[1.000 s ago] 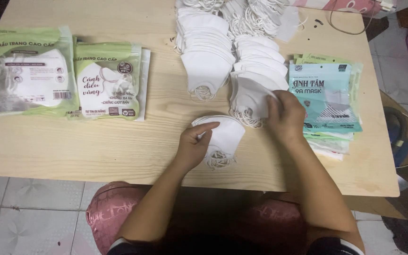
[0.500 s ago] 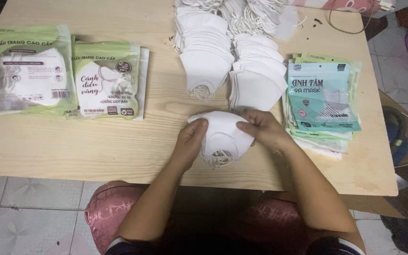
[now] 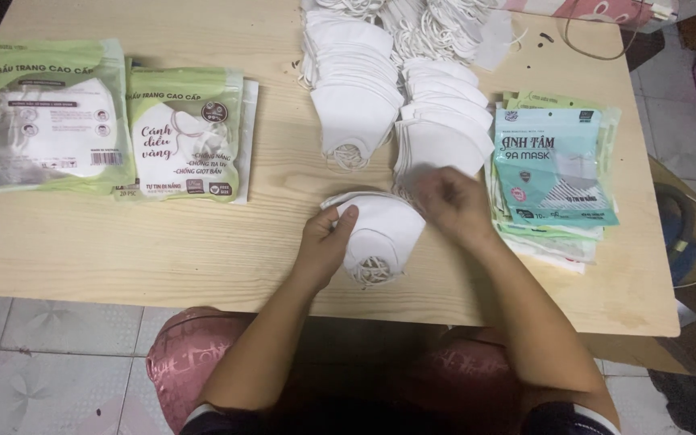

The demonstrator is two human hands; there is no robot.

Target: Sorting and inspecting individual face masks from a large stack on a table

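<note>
white folded fabric masks [image 3: 380,229] lie in a small pile near the wooden table's [image 3: 122,250] front edge; left hand [image 3: 325,242] pins them flat, right hand [image 3: 454,203] hovers beside, blurred, grip unclear. two green packs [image 3: 187,133] look filled; many loose masks [image 3: 356,105] remain unpacked.

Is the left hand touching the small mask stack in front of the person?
Touching. The head view shows the left hand lying on the small mask stack, thumb pressed on its top.

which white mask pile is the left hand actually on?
The small stack of white masks at the near table edge, apart from the two long rows behind it. The left hand presses its left side; the right hand hovers by its right.
</note>
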